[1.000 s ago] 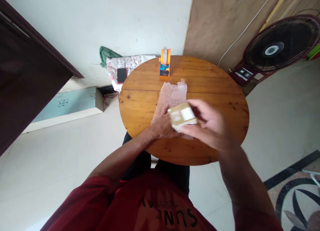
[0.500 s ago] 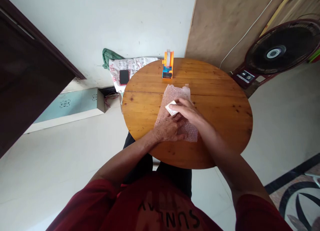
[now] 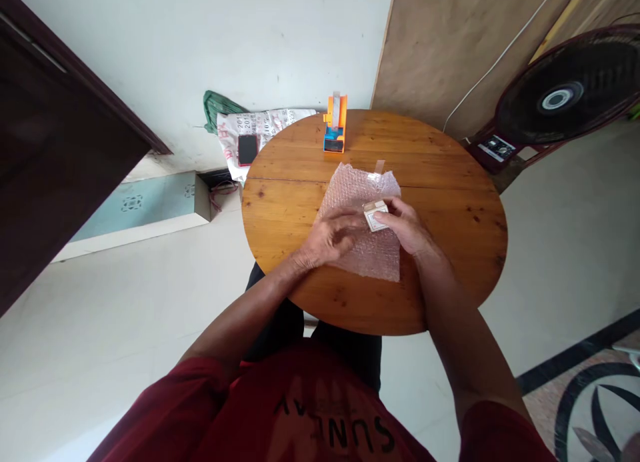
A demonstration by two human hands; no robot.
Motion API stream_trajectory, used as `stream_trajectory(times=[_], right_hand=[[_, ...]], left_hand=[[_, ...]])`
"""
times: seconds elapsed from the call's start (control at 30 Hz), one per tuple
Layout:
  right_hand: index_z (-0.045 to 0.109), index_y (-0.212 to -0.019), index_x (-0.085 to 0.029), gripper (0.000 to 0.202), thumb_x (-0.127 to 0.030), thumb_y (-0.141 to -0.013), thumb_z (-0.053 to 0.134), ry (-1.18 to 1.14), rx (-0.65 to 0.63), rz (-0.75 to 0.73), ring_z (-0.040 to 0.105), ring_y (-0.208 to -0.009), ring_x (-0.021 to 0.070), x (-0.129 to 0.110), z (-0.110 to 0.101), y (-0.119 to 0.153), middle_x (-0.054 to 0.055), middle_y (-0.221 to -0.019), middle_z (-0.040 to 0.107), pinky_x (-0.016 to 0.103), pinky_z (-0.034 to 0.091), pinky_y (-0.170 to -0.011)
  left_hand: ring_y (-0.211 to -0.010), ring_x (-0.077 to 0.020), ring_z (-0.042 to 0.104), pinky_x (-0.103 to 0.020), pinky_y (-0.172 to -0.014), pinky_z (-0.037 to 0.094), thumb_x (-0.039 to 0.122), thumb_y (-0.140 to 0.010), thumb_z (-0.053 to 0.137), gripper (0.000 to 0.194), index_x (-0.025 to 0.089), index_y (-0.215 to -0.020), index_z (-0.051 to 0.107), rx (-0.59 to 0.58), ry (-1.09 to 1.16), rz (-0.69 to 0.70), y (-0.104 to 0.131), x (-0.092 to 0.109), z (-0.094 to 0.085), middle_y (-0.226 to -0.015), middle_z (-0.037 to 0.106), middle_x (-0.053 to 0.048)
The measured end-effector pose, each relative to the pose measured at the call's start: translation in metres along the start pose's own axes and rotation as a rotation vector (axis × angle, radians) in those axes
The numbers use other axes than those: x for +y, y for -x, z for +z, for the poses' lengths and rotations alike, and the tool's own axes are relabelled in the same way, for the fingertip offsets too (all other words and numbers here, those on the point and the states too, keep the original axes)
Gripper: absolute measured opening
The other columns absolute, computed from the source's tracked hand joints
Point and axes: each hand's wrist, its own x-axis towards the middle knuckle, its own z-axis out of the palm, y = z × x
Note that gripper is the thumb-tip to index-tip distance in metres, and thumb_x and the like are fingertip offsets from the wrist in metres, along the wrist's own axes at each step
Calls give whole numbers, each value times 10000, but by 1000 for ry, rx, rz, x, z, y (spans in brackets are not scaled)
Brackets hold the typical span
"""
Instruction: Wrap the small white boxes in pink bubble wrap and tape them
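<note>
A sheet of pinkish, clear bubble wrap [image 3: 370, 259] lies on the round wooden table [image 3: 445, 202], with a strip of clear tape [image 3: 380, 166] sticking out past its far edge. Over the sheet, my right hand [image 3: 410, 230] is closed round a small white box [image 3: 376, 217], thumb on its near face and fingers on its far side. My left hand [image 3: 330, 239] lies on the left part of the sheet, its fingers loosely spread and pointing toward the box. No object shows in the left hand.
An orange and blue tape dispenser [image 3: 335, 125] stands near the table's far edge. Left of it, beyond the table, a dark phone [image 3: 247, 149] lies on a printed white sack [image 3: 231, 132] beside a green bag [image 3: 217, 109]. A fan [image 3: 557, 101] stands at the right.
My right hand has carried the small box to the right and turned it. My left hand has moved left, away from the right hand, and more of the bubble wrap shows.
</note>
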Motion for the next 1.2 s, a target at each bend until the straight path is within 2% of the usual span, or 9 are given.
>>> stream_trajectory(times=[0.1,0.17,0.27,0.4,0.6,0.77,0.9,1.07,1.2], right_hand=[[641,-1025,-243,387,-412,-700,765,252,-8,-74,652,-899,227,-4,-1,5,14,-964,708,386,511,-832],[640,-1073,-258,399,-373,-707,751,454,-50,-137,641,-904,232,-9,1,9,15,-983,697,394,510,-838],[620,-1191,-272,500,-319,-707,737,642,-162,-196,641,-948,248,-13,3,13,31,-1064,692,410,510,-866],[571,-1310,-281,612,-291,-716,719,661,-204,-216,646,-1020,263,-11,-4,13,57,-1242,655,418,516,-882],[655,-1167,-253,441,-264,-727,696,716,-193,-177,654,-861,254,-14,-7,13,36,-973,717,406,514,-803],[658,-1172,-263,436,-278,-738,697,692,-177,-200,662,-931,268,-15,-4,14,45,-1058,720,429,515,-858],[606,-1275,-278,558,-301,-730,724,679,-193,-191,660,-1002,290,-11,-8,14,60,-1170,701,463,516,-895],[647,-1154,-266,430,-314,-734,724,723,-174,-141,672,-883,282,-14,-8,16,52,-994,726,440,538,-794],[653,-1117,-262,390,-341,-742,725,736,-148,-139,674,-859,264,-18,-3,17,40,-969,732,415,541,-773]], left_hand=[[-1047,-213,683,-377,-948,563,182,-836,542,268,148,-1048,703,158,36,-109,-1,-4,-4,-1144,703,-118],[-990,-211,685,-365,-914,566,155,-811,546,247,156,-995,710,158,-19,-140,-2,-5,-4,-1054,725,-92],[-963,-213,674,-374,-912,555,121,-806,541,236,159,-962,714,112,-127,-110,-2,-7,-1,-1021,733,-84],[-973,-213,658,-397,-948,525,97,-828,543,228,158,-977,704,63,-214,-41,-3,-10,2,-1065,728,-94],[-972,-212,645,-392,-940,509,122,-877,532,202,145,-989,699,51,-252,-12,-3,-11,2,-1091,716,-109],[-999,-216,638,-387,-953,503,126,-876,539,194,156,-978,701,49,-267,-13,-2,-13,2,-1098,711,-101],[-983,-215,635,-394,-953,498,122,-869,533,201,158,-973,701,39,-283,-7,-3,-13,2,-1087,711,-97],[-994,-226,627,-407,-946,499,127,-862,535,210,162,-981,705,28,-286,-19,-3,-13,2,-1092,709,-102],[-994,-230,623,-409,-948,502,116,-849,539,218,153,-980,709,26,-287,-19,-3,-12,1,-1094,709,-105]])
